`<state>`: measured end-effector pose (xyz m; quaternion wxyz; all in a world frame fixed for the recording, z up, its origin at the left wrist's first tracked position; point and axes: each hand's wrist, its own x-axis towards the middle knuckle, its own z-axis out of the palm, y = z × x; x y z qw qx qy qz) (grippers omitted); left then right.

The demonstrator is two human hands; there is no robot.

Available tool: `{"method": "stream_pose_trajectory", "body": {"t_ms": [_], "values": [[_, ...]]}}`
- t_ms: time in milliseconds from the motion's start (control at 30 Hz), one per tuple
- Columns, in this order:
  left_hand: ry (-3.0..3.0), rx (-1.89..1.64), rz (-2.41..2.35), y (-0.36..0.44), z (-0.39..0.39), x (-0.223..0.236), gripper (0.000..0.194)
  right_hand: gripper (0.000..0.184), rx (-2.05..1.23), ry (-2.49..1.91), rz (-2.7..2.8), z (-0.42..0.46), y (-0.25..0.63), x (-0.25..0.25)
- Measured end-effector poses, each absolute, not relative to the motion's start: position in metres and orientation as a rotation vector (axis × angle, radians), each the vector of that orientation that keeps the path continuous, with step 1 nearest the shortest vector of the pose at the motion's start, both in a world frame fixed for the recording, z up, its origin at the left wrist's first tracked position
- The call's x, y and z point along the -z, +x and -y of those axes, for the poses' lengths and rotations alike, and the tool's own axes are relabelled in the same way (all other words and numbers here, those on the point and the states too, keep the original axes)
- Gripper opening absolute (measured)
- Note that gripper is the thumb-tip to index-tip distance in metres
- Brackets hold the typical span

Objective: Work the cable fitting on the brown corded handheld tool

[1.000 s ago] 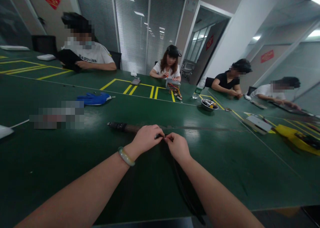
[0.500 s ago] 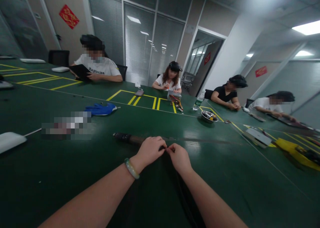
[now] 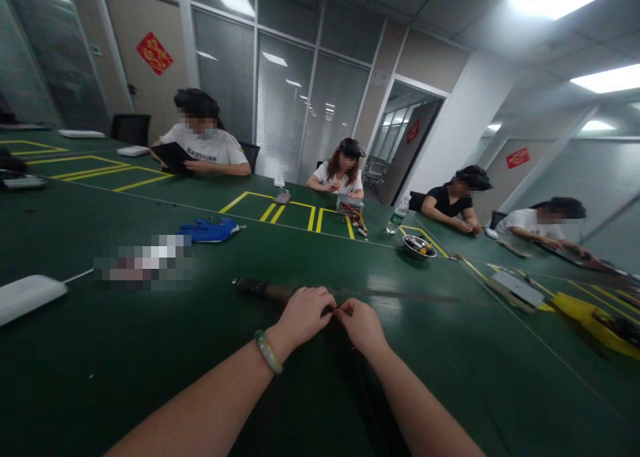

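My left hand, with a green bangle at its wrist, is closed with the fingers curled. Its fingertips meet those of my right hand, which is closed in a pinch. Whatever is between the fingers is too small and dark to make out. Just beyond my left hand lies a dark cylindrical tool with a brownish section, partly hidden by that hand. A dark strip or cable runs from below my right hand towards me.
The green table has yellow tape lines. A blue glove and a white device lie left. Ahead are a water bottle and a metal bowl of small parts. A yellow bag lies right. Several people sit across the table.
The view has tilted up slightly, so everything sits a little lower in the picture. My hands keep their pinch together, with little visible movement.
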<state>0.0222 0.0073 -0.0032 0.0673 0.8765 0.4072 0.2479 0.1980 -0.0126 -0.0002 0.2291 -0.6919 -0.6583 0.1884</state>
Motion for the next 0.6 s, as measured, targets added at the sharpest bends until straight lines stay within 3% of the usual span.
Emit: {"method": "stream_pose_trajectory", "body": {"t_ms": [267, 600], "values": [[2.650, -0.983, -1.090, 0.022, 0.002, -0.002, 0.041, 0.013, -0.564, -1.774, 1.862, -0.001, 0.205, 0.000], [2.673, -0.718, -0.719, 0.017, 0.007, -0.010, 0.025, 0.023, -0.614, -1.991, 1.732, -0.018, 0.291, -0.026]]}}
